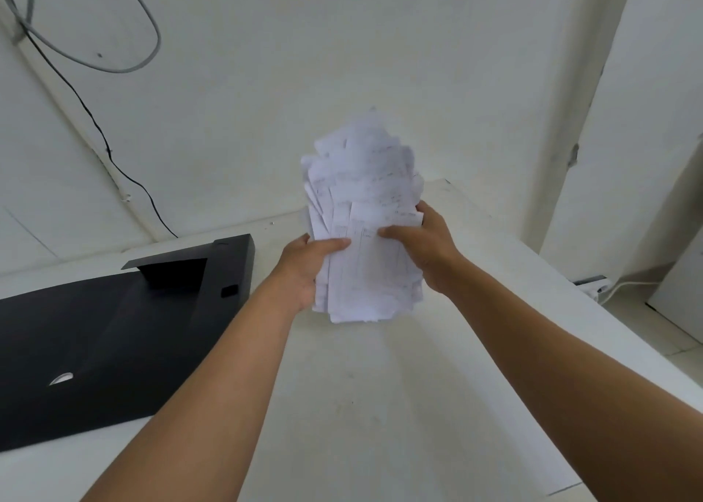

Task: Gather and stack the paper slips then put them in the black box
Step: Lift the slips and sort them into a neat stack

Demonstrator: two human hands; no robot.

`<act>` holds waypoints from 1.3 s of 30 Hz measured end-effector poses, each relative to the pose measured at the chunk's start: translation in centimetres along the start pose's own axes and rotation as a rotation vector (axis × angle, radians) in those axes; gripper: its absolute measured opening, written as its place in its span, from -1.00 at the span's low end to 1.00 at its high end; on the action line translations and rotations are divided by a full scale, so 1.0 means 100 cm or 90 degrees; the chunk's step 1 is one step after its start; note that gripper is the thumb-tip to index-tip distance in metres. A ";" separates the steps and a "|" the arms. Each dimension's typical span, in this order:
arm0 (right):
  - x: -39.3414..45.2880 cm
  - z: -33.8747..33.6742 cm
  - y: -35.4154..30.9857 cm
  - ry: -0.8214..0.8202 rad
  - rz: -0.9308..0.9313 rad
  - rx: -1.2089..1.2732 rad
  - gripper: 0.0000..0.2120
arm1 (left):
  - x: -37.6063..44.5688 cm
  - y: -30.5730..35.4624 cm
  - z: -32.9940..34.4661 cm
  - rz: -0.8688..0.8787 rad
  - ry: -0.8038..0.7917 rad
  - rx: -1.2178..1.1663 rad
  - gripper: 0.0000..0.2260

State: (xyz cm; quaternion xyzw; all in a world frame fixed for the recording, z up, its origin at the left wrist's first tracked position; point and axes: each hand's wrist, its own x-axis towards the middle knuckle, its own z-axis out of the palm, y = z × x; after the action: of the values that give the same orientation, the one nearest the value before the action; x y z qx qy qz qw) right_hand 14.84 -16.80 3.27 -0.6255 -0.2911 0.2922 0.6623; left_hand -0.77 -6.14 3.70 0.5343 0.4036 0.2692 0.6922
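Observation:
A thick, uneven stack of white paper slips (365, 197) with faint print stands upright, lifted above the white table (380, 406). My left hand (304, 269) grips its left side with the thumb across the front. My right hand (426, 246) grips the right side, thumb also on the front. The slips' top edges fan out unevenly and look blurred. The black box (95, 341) lies on the table to the left of my left arm, with a raised flap (171, 269) near its far end. Its inside is dark.
A white wall rises behind the table, with a grey cable loop (114, 45) and a thin black wire (95, 121) running down it. On the right, the table edge drops to a tiled floor with a white power strip (593, 286).

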 end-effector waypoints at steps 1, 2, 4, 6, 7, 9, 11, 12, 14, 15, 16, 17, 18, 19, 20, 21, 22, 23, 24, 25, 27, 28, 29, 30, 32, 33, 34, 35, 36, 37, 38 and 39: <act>0.001 0.000 -0.003 0.002 -0.024 0.025 -0.52 | 0.000 0.006 0.000 0.039 -0.016 -0.012 -0.66; 0.003 -0.001 -0.006 -0.001 -0.040 0.046 -0.49 | -0.001 0.012 0.000 0.076 -0.031 -0.017 -0.69; 0.005 -0.003 -0.010 -0.015 -0.062 0.066 -0.52 | -0.005 0.021 0.000 0.138 -0.046 0.002 -0.73; 0.003 -0.003 -0.009 -0.013 -0.097 0.041 -0.60 | -0.006 0.021 -0.001 0.186 -0.008 0.062 -0.76; 0.001 -0.003 -0.004 -0.006 -0.107 0.018 -0.62 | -0.007 0.016 -0.002 0.204 0.023 0.100 -0.77; -0.005 -0.001 0.008 -0.011 -0.107 -0.026 -0.58 | -0.010 0.003 -0.003 0.226 0.074 0.159 -0.79; -0.007 0.001 0.016 -0.026 -0.117 -0.073 -0.55 | -0.012 -0.008 -0.003 0.250 0.090 0.181 -0.84; -0.007 0.002 0.016 -0.021 -0.135 -0.080 -0.57 | -0.014 -0.007 -0.003 0.269 0.096 0.184 -0.87; -0.008 0.004 0.006 0.010 -0.182 -0.047 -0.57 | -0.016 0.001 -0.002 0.313 0.107 0.164 -0.87; -0.008 0.005 -0.001 0.025 -0.204 -0.024 -0.52 | -0.016 0.006 -0.002 0.331 0.105 0.141 -0.85; -0.009 0.006 -0.006 0.035 -0.221 -0.013 -0.47 | -0.015 0.009 -0.003 0.339 0.102 0.121 -0.80; -0.010 0.005 -0.009 0.035 -0.232 -0.009 -0.46 | -0.013 0.009 -0.004 0.336 0.099 0.114 -0.73; -0.012 0.004 -0.008 0.026 -0.238 -0.019 -0.48 | -0.011 0.006 -0.005 0.325 0.105 0.115 -0.68; -0.013 0.003 -0.003 0.013 -0.238 -0.034 -0.50 | -0.008 0.000 -0.007 0.309 0.112 0.122 -0.64; -0.015 0.002 0.005 0.000 -0.227 -0.045 -0.52 | -0.006 -0.006 -0.009 0.292 0.114 0.120 -0.61; -0.015 0.001 0.012 -0.010 -0.214 -0.047 -0.53 | -0.005 -0.011 -0.011 0.280 0.111 0.109 -0.60; -0.015 0.002 0.017 -0.019 -0.204 -0.046 -0.53 | -0.005 -0.014 -0.010 0.278 0.107 0.104 -0.61; -0.013 0.003 0.019 -0.023 -0.197 -0.044 -0.55 | -0.004 -0.014 -0.010 0.284 0.109 0.113 -0.66; -0.011 0.006 0.017 -0.019 -0.194 -0.047 -0.55 | -0.005 -0.012 -0.008 0.290 0.115 0.126 -0.72; -0.009 0.007 0.013 -0.012 -0.195 -0.048 -0.54 | -0.005 -0.009 -0.007 0.299 0.121 0.129 -0.76; -0.005 0.010 0.003 0.002 -0.205 -0.048 -0.49 | -0.004 -0.002 -0.006 0.309 0.128 0.115 -0.76; -0.003 0.011 0.001 0.004 -0.206 -0.051 -0.45 | -0.004 -0.001 -0.007 0.302 0.129 0.106 -0.73; -0.002 0.011 0.003 0.002 -0.195 -0.051 -0.41 | -0.003 -0.002 -0.009 0.290 0.126 0.101 -0.69; -0.003 0.010 0.007 -0.004 -0.171 -0.048 -0.38 | -0.003 -0.005 -0.011 0.275 0.119 0.102 -0.64; -0.005 0.007 0.023 -0.022 -0.111 -0.035 -0.39 | -0.001 -0.017 -0.014 0.246 0.104 0.107 -0.56; -0.007 0.006 0.028 -0.027 -0.093 -0.031 -0.41 | -0.001 -0.022 -0.015 0.240 0.103 0.107 -0.53; -0.008 0.006 0.030 -0.025 -0.091 -0.030 -0.44 | 0.000 -0.025 -0.015 0.241 0.108 0.104 -0.53; -0.008 0.006 0.029 -0.018 -0.103 -0.026 -0.46 | 0.000 -0.025 -0.014 0.245 0.116 0.093 -0.54; -0.008 0.007 0.025 -0.008 -0.122 -0.016 -0.47 | 0.000 -0.023 -0.013 0.247 0.123 0.064 -0.57; -0.008 0.007 0.019 0.002 -0.141 0.002 -0.48 | 0.000 -0.020 -0.013 0.250 0.125 0.023 -0.59; -0.006 0.007 0.015 0.010 -0.153 0.020 -0.49 | 0.001 -0.017 -0.012 0.251 0.123 -0.018 -0.61; -0.005 0.007 0.012 0.010 -0.154 0.035 -0.50 | 0.003 -0.015 -0.012 0.249 0.118 -0.048 -0.64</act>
State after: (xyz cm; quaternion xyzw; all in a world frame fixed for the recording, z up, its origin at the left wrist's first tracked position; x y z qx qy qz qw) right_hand 13.98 -16.70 2.09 -0.5693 -0.3514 0.2131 0.7120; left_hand -1.74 -5.71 2.05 0.5492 0.3440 0.4608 0.6064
